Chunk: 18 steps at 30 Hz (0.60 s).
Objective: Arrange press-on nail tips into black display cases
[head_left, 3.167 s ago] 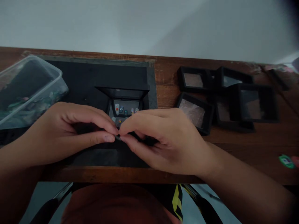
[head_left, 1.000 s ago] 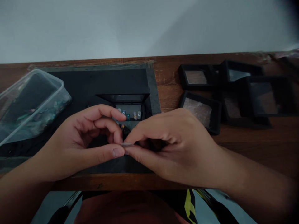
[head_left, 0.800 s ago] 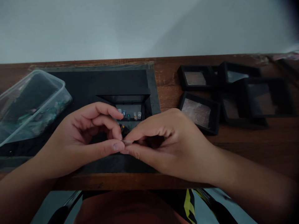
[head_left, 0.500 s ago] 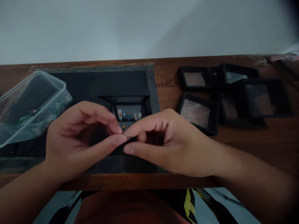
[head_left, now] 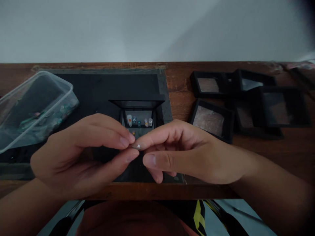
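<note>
Over the dark mat, my left hand (head_left: 91, 150) is closed in a pinch, its thumb and fingers at a small clear press-on nail (head_left: 138, 147). The nail lies over the tip of the index finger of my right hand (head_left: 189, 154). That index finger points left, and the thumb stands apart below it. Just behind the fingertips is a black display case (head_left: 155, 114) with its lid raised. Inside it several decorated press-on nails (head_left: 139, 123) stand in a row. My fingers hide the case's front part.
At left, a clear plastic tub (head_left: 66, 87) holds a heap of green and clear pieces. Several black frame-like cases with see-through windows (head_left: 209, 119) lie at right, some stacked, on the wooden table (head_left: 177, 85). A dark mat (head_left: 110, 82) covers the table's left part.
My left fingers have come down closer to the thumb, at the nail on my right index fingertip. My right thumb has moved slightly right. The view has shifted slightly.
</note>
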Available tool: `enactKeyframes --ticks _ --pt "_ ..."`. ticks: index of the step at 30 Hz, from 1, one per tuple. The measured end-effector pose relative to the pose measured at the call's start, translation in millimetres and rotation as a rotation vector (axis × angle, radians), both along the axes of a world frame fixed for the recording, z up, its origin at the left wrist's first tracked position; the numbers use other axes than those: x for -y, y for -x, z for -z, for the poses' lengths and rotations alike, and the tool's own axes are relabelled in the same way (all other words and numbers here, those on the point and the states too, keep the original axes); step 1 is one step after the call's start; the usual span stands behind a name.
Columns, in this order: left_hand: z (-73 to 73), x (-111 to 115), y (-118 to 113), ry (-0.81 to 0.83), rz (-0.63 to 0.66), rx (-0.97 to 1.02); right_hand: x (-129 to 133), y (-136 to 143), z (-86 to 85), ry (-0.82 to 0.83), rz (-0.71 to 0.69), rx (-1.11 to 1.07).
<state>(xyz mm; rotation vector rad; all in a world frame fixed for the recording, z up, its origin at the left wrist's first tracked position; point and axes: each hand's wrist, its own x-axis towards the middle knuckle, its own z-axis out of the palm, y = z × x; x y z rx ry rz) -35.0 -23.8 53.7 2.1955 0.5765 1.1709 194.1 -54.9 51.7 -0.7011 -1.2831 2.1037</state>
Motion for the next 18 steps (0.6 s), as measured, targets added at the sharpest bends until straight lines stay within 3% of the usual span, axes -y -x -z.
enactKeyframes --ticks 7,15,18 --pt "-0.5 2.9 0.5 0.049 0.010 -0.008 1.1 -1.0 -7.5 0.043 -0.045 0.020" --pt "1.7 -0.6 0.0 -0.121 -0.008 -0.038 2.2 0.1 -5.8 0.051 -0.071 0.068" --pt "-0.2 2.5 0.6 -0.082 -0.042 -0.081 2.1 0.5 -5.4 0.032 -0.085 0.051"
